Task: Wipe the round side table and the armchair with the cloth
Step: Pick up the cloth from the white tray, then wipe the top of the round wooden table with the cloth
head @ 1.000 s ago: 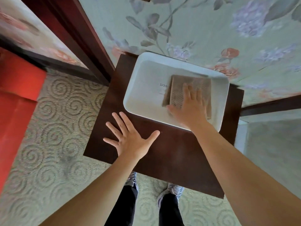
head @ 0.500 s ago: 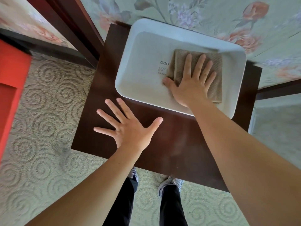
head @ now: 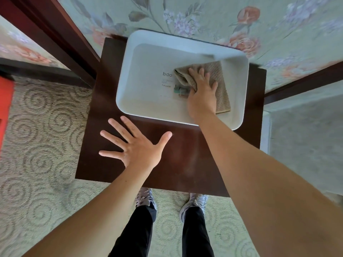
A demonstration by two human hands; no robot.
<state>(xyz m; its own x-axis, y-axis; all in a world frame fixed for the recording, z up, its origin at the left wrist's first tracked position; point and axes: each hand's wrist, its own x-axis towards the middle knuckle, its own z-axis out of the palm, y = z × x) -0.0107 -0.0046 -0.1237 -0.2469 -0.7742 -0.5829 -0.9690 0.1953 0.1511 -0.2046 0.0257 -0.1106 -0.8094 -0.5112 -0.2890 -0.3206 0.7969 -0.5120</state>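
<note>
Right hand [head: 203, 93] bunches the cloth [head: 219, 84] in the white tray [head: 148, 101]; left hand [head: 137, 145] splayed flat on the dark table [head: 185, 164].

A dark wooden surface [head: 185, 160] stands on patterned carpet [head: 40, 141] against the floral wall. A white tray [head: 148, 101] sits on its far half; a left hand [head: 135, 145] lies flat nearer.

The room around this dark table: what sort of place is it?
Probably a hotel room or a furnished sitting room: floral wallpaper, swirl-patterned carpet, dark wood trim and a white tray holding a cloth.
</note>
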